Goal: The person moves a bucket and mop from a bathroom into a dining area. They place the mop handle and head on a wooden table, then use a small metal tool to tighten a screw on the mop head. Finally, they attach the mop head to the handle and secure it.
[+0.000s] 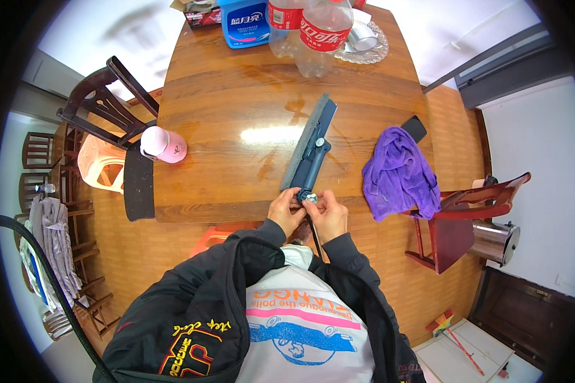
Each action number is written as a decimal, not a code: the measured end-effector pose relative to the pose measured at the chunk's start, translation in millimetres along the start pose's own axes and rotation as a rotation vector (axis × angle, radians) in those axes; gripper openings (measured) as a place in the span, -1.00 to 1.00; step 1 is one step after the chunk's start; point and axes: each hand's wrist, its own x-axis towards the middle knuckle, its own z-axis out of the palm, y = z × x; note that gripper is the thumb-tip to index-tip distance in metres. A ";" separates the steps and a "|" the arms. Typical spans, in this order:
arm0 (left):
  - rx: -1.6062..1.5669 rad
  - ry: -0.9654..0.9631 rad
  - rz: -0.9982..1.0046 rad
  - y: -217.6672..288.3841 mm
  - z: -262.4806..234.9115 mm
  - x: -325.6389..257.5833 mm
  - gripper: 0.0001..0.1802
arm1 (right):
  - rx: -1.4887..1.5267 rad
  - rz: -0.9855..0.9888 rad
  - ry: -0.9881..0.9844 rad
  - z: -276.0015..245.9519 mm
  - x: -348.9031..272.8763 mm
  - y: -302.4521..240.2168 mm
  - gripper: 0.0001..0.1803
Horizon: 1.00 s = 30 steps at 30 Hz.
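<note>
Blue squeegee head [313, 145] points to one o'clock on the table [223, 115]; my left hand [285, 210] and right hand [328, 214] both pinch its near-end joint.

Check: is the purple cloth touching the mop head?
Apart. The head view shows bare wood of the table between the purple cloth and the mop head, while both hands work at its joint.

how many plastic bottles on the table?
3 at the table's far edge: a blue bottle and two clear bottles with red labels, one behind the other. The frame edge may hide more.
</note>
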 end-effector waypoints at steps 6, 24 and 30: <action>-0.248 0.021 -0.146 6.8 4.5 0.9 -0.60 | -0.155 -0.157 -0.015 -6.3 4.4 0.3 -0.74; -0.313 0.056 -0.163 20.7 -8.1 42.0 -0.64 | -0.010 -0.229 -0.033 -9.6 47.2 -20.5 -0.67; -0.541 0.030 -0.238 37.7 -10.6 51.1 -0.65 | -0.147 -0.270 -0.265 -37.6 74.9 -56.2 -0.67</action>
